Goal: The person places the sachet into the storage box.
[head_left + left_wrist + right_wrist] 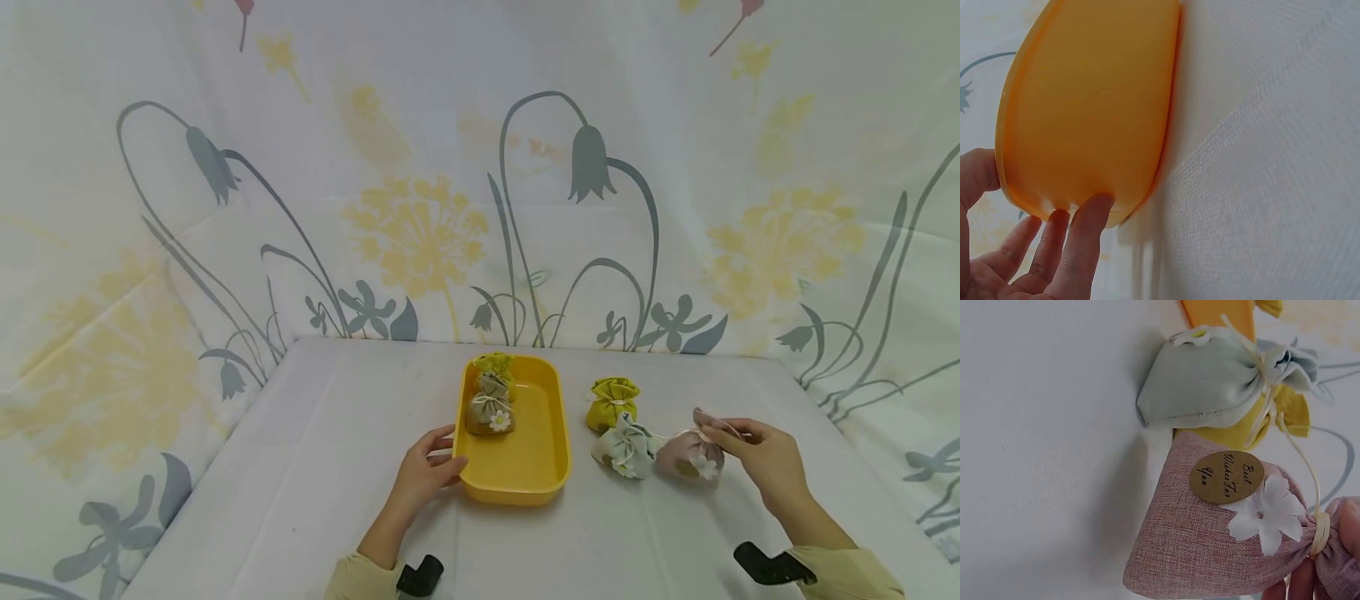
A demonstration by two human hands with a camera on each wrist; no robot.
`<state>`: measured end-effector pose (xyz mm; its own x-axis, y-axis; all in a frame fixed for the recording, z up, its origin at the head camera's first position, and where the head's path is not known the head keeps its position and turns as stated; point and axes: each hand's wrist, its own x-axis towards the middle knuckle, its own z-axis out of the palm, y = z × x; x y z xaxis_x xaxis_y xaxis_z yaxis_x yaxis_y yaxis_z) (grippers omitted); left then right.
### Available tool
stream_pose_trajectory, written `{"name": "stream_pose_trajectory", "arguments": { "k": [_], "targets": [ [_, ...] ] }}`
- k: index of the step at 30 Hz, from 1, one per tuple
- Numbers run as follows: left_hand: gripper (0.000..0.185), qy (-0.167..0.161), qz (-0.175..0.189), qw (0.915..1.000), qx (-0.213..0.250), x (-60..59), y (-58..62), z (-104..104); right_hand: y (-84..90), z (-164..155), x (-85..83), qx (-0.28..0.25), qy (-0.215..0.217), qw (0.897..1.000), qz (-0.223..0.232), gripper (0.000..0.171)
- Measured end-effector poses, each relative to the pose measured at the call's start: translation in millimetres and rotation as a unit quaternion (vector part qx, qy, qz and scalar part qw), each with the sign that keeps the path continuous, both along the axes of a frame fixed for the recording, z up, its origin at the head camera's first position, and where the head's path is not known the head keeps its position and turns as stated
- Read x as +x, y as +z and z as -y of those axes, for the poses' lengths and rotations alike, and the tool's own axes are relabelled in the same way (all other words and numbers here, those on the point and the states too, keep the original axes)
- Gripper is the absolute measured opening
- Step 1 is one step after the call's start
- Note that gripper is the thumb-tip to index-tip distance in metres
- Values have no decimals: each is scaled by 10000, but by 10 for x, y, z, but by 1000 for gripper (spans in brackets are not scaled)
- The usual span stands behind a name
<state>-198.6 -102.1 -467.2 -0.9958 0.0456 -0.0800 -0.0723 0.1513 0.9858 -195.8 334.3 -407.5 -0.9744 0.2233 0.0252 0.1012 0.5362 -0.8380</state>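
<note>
My left hand (429, 468) grips the side of a yellow tray (552, 433), thumb at the rim and fingertips against the outer wall in the left wrist view. A brownish-grey drawstring pouch (490, 413) with a daisy and a yellow-green pouch (501, 364) sit inside the tray. My right hand (768, 458) pinches the gathered neck of a pink drawstring pouch (1210, 531). A white flower and a round "Best Wishes For You" tag decorate that pouch. Beside it stands a pale grey-green pouch (626, 447), with a second yellow-green pouch (612, 404) behind.
White cloth covers the table (315, 467). A flower-printed curtain (450, 167) hangs behind the far edge. Black straps (772, 565) show at both wrists, by the beige sleeves.
</note>
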Motion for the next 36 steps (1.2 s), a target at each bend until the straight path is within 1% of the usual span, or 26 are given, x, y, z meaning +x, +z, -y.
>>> {"name": "stream_pose_trajectory", "arguments": {
  "k": [4, 7, 12, 16, 19, 23, 27, 36],
  "targets": [
    [56, 26, 7, 10000, 5, -2, 0, -9, 35, 24, 112, -192, -175, 9997, -27, 50],
    [56, 37, 26, 10000, -12, -2, -4, -10, 62, 46, 201, -241, -250, 9993, -100, 44],
    [56, 49, 63, 10000, -43, -2, -7, -6, 132, 100, 332, -437, -190, 9986, -209, 35],
    [56, 59, 65, 9999, -63, 0, 2, -1, 188, 187, 405, -446, -173, 9982, -356, 33],
    [56, 73, 74, 9999, -84, 4, 9, -3, 217, 268, 449, -391, -121, 9977, -549, 29],
    [56, 87, 73, 9999, -112, 7, 13, -9, 247, 378, 481, -432, 26, 9963, -743, 25],
    [56, 93, 68, 9999, -106, 10, 16, -16, 277, 489, 486, -421, 165, 9957, -802, 23],
    [56, 106, 35, 9999, -133, 12, 21, -26, 332, 803, 441, -602, 510, 9914, -1041, 26]
  ]
}}
